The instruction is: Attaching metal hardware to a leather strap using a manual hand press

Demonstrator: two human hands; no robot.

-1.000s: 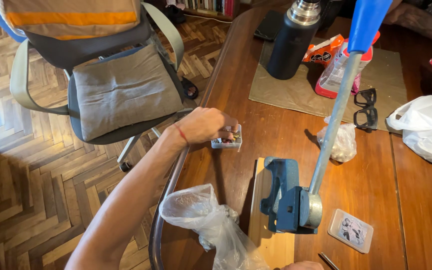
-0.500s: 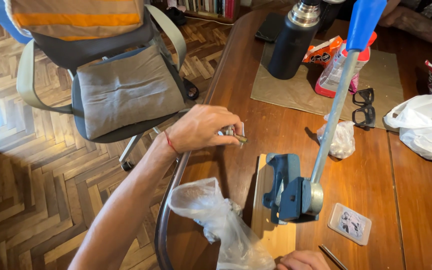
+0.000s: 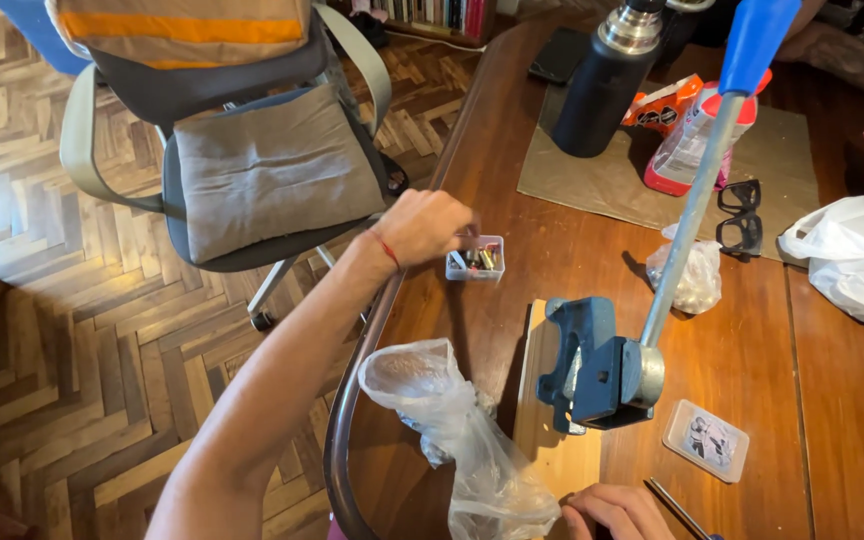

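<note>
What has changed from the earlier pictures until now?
The left hand, which covered the small clear box, now has its fingers at the box's rim. The right hand has come into view at the wooden board. The blue press, plastic bag and flask stayed.

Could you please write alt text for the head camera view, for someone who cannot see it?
A person's left hand reaches into a small clear tray of small parts on a wooden table, while the right hand rests at the near edge beside a clear plastic bag. A blue lever press stands between them.
</note>
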